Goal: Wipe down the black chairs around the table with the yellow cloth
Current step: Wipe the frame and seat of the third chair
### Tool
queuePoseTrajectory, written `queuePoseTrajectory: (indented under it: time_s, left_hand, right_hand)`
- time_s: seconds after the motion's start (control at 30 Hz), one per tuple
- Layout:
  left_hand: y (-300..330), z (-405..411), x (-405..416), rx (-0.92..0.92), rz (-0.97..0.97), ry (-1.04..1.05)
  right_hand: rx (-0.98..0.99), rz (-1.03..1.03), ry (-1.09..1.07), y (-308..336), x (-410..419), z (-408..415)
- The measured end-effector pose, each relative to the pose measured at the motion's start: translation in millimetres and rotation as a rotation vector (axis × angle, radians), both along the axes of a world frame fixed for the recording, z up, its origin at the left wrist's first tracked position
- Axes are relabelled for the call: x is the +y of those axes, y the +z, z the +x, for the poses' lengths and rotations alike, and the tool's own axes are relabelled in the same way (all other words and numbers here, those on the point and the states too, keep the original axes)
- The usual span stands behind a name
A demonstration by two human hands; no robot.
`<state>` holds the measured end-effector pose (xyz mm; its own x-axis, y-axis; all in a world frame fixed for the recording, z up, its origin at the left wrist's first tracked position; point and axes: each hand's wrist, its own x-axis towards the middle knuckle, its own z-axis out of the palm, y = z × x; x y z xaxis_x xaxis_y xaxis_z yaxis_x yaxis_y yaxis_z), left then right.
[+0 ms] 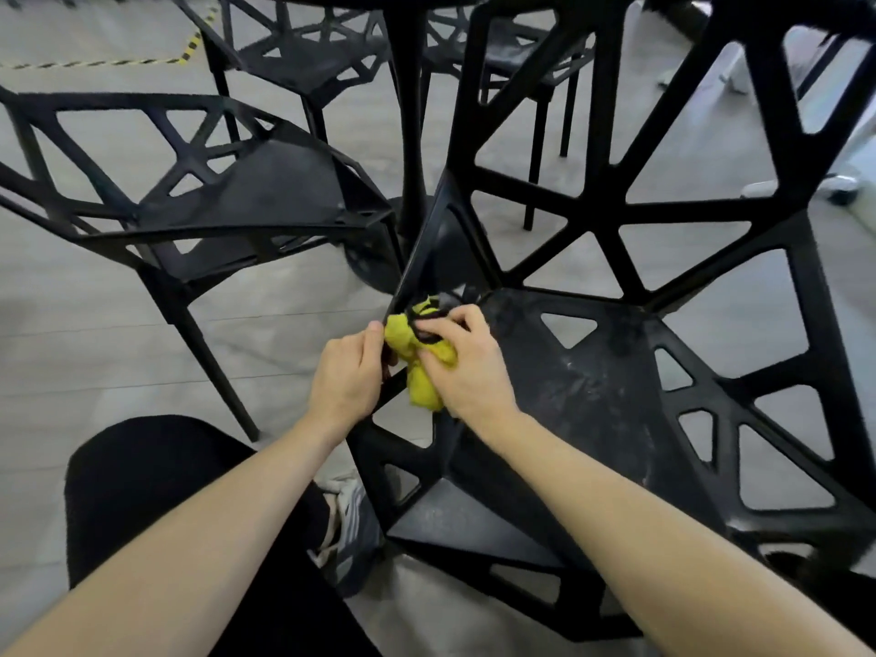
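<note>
Nearest me, my black-trousered knee [156, 495] fills the lower left, with a grey-and-white sneaker [346, 523] on the floor just beside the front corner of the near chair [592, 395].

Both forearms reach forward to that chair's left edge. My left hand [348, 372] has its fingers curled round the thin black rim of the chair, thumb up against the yellow cloth [419, 367]. My right hand [467, 367] pinches the cloth, fingers bent over its bunched top, the loose tail hanging between the two hands. The cloth sits on the left edge of the near chair's seat, where the armrest strut meets it. Seat surface shows pale dusty smears toward its middle.

Beyond, to the left, a second black chair [246, 196] stands well apart from the first. The table's black pedestal [407, 135] rises between them. Farther back, two more chairs [308, 59] stand behind the pedestal, and yellow-black floor tape [95, 63] runs along the far left.
</note>
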<state>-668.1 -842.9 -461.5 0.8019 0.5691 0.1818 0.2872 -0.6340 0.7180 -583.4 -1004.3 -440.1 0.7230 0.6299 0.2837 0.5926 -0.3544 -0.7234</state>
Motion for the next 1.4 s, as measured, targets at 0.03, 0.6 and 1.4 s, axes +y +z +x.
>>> queuePoseTrajectory:
  time_s: [0.03,0.6,1.4]
  left_hand:
    - [0,0,-1,0.001,-0.003,0.017]
    - [2,-2,-5,0.029,-0.113,0.012]
    - [89,51,-83,-0.106,-0.040,-0.525]
  right_hand:
    - [0.008,-0.088,0.045,-7,-13,-1]
    - [-0.061,-0.557,-0.110,6,-25,118]
    - [0.981,0.061,0.078,92,-139,81]
